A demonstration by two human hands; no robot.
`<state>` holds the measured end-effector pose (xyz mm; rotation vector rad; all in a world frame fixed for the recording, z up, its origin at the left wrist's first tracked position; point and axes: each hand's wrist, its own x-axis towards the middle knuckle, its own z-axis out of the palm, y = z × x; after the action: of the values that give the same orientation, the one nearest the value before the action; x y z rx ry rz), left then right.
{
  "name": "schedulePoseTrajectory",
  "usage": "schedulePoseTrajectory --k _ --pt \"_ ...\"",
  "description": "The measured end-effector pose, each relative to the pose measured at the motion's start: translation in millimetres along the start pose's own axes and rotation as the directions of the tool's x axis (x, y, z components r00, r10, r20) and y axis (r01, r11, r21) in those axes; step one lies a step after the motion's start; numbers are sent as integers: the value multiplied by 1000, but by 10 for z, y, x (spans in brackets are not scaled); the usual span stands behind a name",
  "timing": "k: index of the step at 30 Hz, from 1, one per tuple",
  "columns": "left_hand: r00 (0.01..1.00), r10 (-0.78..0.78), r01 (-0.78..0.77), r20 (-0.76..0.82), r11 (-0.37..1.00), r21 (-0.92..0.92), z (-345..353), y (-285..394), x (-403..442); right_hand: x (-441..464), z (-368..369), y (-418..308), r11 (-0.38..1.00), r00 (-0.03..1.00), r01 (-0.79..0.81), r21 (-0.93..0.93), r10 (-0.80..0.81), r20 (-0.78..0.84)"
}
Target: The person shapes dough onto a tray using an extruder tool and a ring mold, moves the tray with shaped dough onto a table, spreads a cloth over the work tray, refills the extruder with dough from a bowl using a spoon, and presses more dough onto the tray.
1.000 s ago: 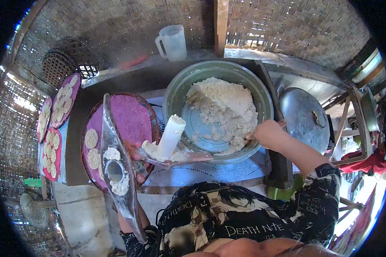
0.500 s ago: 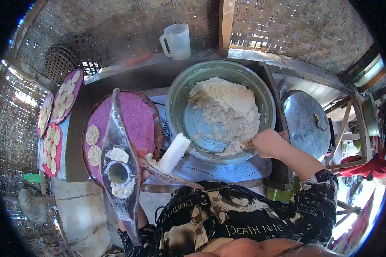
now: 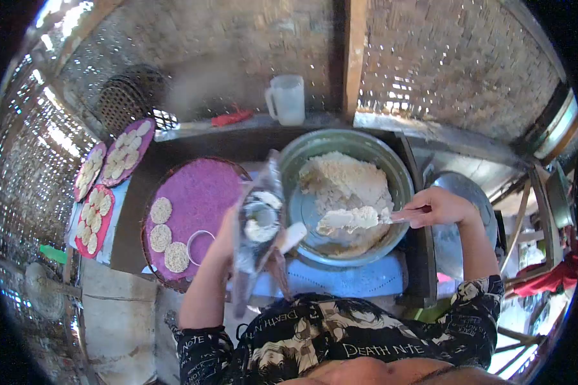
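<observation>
My left hand is closed around a long wooden dough press with pointed ends. Dough is smeared about the round hole in its middle, and a white plunger sticks out on its right side. The press overlaps the left rim of a green basin. My right hand grips the handle of a spatula over the basin. A lump of pale dough covers the spatula's blade. Below it, a larger mass of dough lies in the basin.
A round purple tray holds dough rounds and a thin white ring. Smaller trays of rounds stand at far left. A plastic jug is at the back, and a large metal lid is at right.
My right hand has risen from the dough, bringing up the loaded spatula. The press has shifted right toward the basin, uncovering more of the tray, a third round and the ring.
</observation>
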<state>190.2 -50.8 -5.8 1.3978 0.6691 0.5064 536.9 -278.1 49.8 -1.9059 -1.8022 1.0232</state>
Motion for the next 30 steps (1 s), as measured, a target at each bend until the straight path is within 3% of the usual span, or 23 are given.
schedulePoseTrajectory --k 2,3,4,6,9,13,14,16,19,20,22,23,24,26,29,30 --pt "991 117 -129 66 968 217 35 -130 202 18 -83 -134 981 998 62 186 -58 -27" --pt "964 209 -263 166 859 439 136 -50 215 53 -113 -195 974 995 98 204 -90 -49" --pt "966 173 -256 192 751 608 252 100 185 96 -136 -254 966 990 132 224 -119 -69" --pt "940 231 -333 250 771 543 296 -72 347 176 -179 -392 954 977 206 217 -190 -94" --pt "936 235 -341 261 783 520 340 1 383 278 -284 -546 974 979 197 -113 -202 -35" --pt "910 269 -413 315 649 639 351 151 388 259 -411 -1014 717 856 166 -677 -445 -262" --pt "910 274 -415 311 624 663 367 166 408 304 -449 -1076 652 804 257 -713 -554 -217" --pt "909 286 -415 302 570 709 408 164 481 349 -346 -1318 477 765 199 -856 -621 -168" --pt "934 284 -349 217 600 720 462 85 609 553 41 -1488 248 662 112 -962 -741 -114" --pt "931 253 -365 263 619 696 370 -75 754 593 182 -1473 180 616 79 -981 -782 -94" --pt "936 215 -346 277 702 622 280 -191 854 520 328 -1422 152 571 64 -986 -816 -89" --pt "916 258 -398 307 680 616 251 -229 855 499 345 -1387 138 548 61 -989 -832 -83" --pt "893 301 -449 335 655 608 233 -240 837 505 286 -1308 242 556 136 -961 -822 -128" --pt "952 215 -267 218 932 246 85 -443 973 238 76 -1324 370 598 24 -929 -750 -283" --pt "972 135 -173 190 965 198 5 -337 1012 73 -170 -1251 586 485 -76 -807 -685 -543" --pt "939 259 -318 225 904 287 32 -417 1059 135 -160 -1204 578 498 -74 -813 -685 -532"
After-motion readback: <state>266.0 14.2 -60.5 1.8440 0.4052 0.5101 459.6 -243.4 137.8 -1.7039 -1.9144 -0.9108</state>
